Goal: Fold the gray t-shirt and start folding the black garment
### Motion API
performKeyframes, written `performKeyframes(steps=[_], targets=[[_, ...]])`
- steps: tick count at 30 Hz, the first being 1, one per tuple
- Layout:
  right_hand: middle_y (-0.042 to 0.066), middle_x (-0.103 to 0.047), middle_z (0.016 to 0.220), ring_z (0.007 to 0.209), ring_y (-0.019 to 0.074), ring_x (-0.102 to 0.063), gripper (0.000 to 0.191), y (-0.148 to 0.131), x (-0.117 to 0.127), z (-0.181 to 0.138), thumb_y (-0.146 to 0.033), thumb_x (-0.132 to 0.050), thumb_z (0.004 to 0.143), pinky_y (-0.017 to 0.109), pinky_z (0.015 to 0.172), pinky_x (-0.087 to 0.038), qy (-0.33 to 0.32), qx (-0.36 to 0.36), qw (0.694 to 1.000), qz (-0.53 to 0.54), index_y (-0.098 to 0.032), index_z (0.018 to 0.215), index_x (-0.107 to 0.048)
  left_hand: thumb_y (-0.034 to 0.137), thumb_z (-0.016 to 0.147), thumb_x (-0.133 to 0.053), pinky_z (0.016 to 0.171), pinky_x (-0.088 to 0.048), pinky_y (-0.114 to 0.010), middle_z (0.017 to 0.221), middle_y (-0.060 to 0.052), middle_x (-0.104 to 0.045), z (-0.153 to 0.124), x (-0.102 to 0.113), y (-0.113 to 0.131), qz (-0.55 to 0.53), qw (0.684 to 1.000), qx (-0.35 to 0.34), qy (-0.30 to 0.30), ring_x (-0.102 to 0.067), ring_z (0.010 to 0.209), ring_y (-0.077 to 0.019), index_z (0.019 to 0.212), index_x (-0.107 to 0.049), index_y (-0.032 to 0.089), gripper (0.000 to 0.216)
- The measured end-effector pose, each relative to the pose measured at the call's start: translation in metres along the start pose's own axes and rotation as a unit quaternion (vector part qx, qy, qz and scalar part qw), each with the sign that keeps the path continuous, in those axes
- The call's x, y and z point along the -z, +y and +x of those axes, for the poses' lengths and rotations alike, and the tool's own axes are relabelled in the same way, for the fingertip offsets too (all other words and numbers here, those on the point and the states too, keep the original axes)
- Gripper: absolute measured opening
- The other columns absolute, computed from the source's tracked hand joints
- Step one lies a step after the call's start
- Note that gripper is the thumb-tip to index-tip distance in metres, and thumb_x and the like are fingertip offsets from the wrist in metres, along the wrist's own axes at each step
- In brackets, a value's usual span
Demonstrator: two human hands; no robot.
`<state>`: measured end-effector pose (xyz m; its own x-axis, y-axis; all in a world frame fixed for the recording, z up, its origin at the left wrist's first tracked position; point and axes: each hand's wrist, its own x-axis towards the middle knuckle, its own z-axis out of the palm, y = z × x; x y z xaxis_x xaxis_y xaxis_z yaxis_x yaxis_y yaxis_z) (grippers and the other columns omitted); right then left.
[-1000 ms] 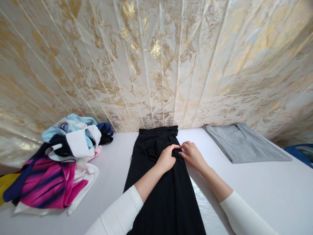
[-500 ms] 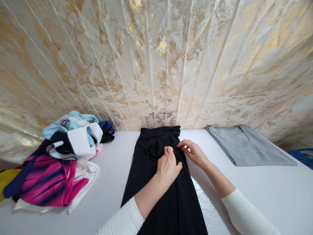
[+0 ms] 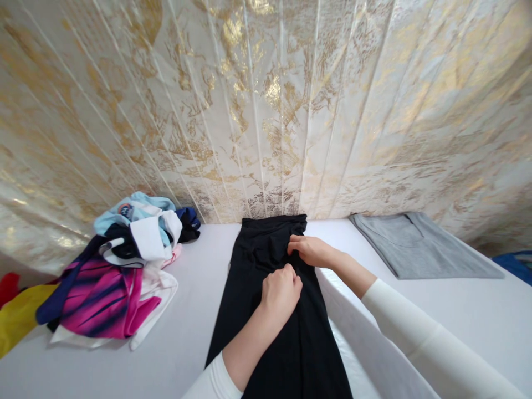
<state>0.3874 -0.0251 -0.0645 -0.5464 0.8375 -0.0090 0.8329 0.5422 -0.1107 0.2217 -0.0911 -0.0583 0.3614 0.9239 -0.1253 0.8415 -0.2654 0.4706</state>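
Note:
Black trousers lie lengthwise on the white sheet, waistband toward the curtain and bunched into wrinkles just below it. My left hand is closed over the middle of the cloth, knuckles up, its fingertips hidden from me. At the right edge of the bunched part, my right hand pinches the black fabric between thumb and fingers. The two hands are close together but apart.
On the left is a heap of mixed clothes, pink, white and light blue. A folded grey garment lies flat at right. The white sheet rises in a fold beside the trousers. A gold-patterned curtain hangs behind.
My right hand has moved left and onto the black fabric, closing its fingers. My left hand has shifted slightly nearer me and curled tighter. The white sheet right of the trousers now stands up in a fold.

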Motion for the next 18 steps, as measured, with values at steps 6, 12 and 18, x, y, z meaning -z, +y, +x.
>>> performKeyframes(steps=[6, 12, 18], targets=[[0.005, -0.060, 0.098, 0.079, 0.0161, -0.063, 0.021, -0.020, -0.001, 0.007, -0.008, -0.049, 0.078, 0.024, 0.059, -0.038, -0.005, -0.032, 0.998, -0.059, -0.020, 0.085, -0.064, 0.027, 0.091, -0.045, 0.067, -0.043, -0.024, 0.059, 0.003, -0.065, -0.012, -0.005, -0.008, -0.083, 0.996, 0.015, -0.031, -0.068, 0.066, -0.0170, 0.104, -0.050, 0.020, 0.015], [0.006, -0.062, 0.100, 0.072, 0.0157, -0.063, 0.024, -0.035, -0.002, 0.009, -0.005, -0.048, 0.078, 0.025, 0.058, -0.037, -0.009, -0.061, 0.994, -0.096, -0.020, 0.092, -0.061, 0.019, 0.077, -0.060, 0.066, -0.042, -0.026, 0.069, 0.003, -0.066, -0.047, -0.015, -0.010, -0.136, 0.988, 0.036, -0.063, -0.067, 0.067, -0.0191, 0.111, -0.046, 0.019, 0.037], [0.010, -0.060, 0.106, 0.083, 0.0182, -0.063, 0.032, -0.039, -0.006, 0.008, -0.001, -0.046, 0.078, 0.025, 0.063, -0.039, -0.009, -0.059, 0.991, -0.118, -0.016, 0.103, -0.058, 0.014, 0.076, -0.056, 0.071, -0.042, -0.029, 0.077, 0.000, -0.070, -0.084, -0.015, -0.016, -0.133, 0.988, 0.054, -0.062, -0.067, 0.080, -0.0218, 0.123, -0.040, 0.017, 0.049]])
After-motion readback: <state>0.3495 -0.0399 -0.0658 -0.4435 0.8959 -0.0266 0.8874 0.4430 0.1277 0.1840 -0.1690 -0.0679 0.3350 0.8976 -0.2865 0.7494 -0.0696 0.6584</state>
